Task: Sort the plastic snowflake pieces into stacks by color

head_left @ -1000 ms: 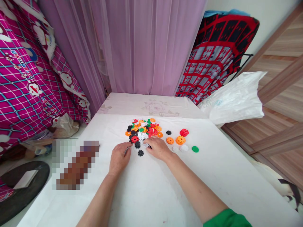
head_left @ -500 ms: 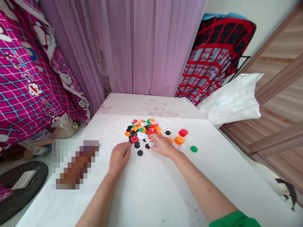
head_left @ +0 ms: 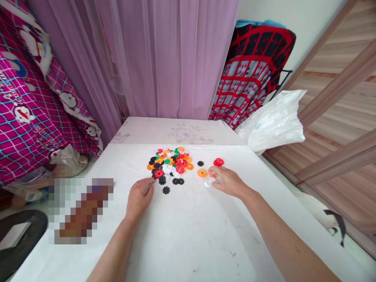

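A mixed heap of plastic snowflake discs (head_left: 169, 162) in red, orange, white, black and green lies on the white-covered table. My left hand (head_left: 140, 199) rests at the heap's near left, fingers curled, with a thin grey edge at them that I cannot make out. To the right, my right hand (head_left: 230, 182) is closed at the fingertips on a white snowflake disc (head_left: 208, 183), low over the table. An orange disc (head_left: 202, 172) lies just left of its fingers, and red discs (head_left: 218, 161) lie beyond it. More orange shows partly behind the fingers.
Loose black discs (head_left: 166, 190) lie in front of the heap, and another black disc (head_left: 200, 163) lies to its right. A blurred-out item (head_left: 85, 211) is at the table's left. A white bag (head_left: 273, 119) stands by the far right edge; a purple curtain (head_left: 176, 58) hangs behind.
My right hand has moved right from the heap to the separate discs, covering the green one. The left hand has stayed beside the heap. The whole view has shifted slightly.
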Available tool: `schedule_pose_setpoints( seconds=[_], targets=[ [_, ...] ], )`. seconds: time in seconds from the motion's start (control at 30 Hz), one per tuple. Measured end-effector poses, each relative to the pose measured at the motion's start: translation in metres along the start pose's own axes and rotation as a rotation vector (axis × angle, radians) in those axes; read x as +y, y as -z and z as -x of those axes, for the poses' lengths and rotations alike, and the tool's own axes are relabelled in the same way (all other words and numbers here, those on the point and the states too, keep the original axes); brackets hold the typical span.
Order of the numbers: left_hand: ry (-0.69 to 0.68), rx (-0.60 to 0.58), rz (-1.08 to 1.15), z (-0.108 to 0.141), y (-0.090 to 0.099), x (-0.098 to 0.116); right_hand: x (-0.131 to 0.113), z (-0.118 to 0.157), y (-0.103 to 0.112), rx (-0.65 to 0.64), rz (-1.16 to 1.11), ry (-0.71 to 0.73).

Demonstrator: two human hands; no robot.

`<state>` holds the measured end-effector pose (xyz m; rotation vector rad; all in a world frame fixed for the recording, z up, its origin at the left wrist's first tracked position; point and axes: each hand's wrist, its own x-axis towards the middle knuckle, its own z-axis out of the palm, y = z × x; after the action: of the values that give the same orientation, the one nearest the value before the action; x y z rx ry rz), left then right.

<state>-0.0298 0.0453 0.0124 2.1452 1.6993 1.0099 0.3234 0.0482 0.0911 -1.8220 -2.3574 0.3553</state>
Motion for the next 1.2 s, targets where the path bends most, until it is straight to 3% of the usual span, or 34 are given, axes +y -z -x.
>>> schedule_pose_setpoints(
  seconds=[0.5, 0.83, 1.0, 1.2],
  targets=[
    [0.010, 0.007, 0.012, 0.000, 0.003, 0.002, -0.001, -0.008, -0.020, -0.023, 0.107, 0.100],
    [-0.002, 0.007, 0.012, 0.000, 0.001, 0.001, -0.002, -0.009, -0.015, 0.048, 0.062, 0.098],
    [0.000, 0.011, 0.000, 0.001, -0.002, -0.002, -0.031, -0.036, -0.017, 0.074, 0.066, 0.185],
    [0.003, 0.023, 0.005, 0.003, -0.005, -0.005, -0.074, -0.079, -0.049, 0.129, 0.052, 0.348]
  ],
)
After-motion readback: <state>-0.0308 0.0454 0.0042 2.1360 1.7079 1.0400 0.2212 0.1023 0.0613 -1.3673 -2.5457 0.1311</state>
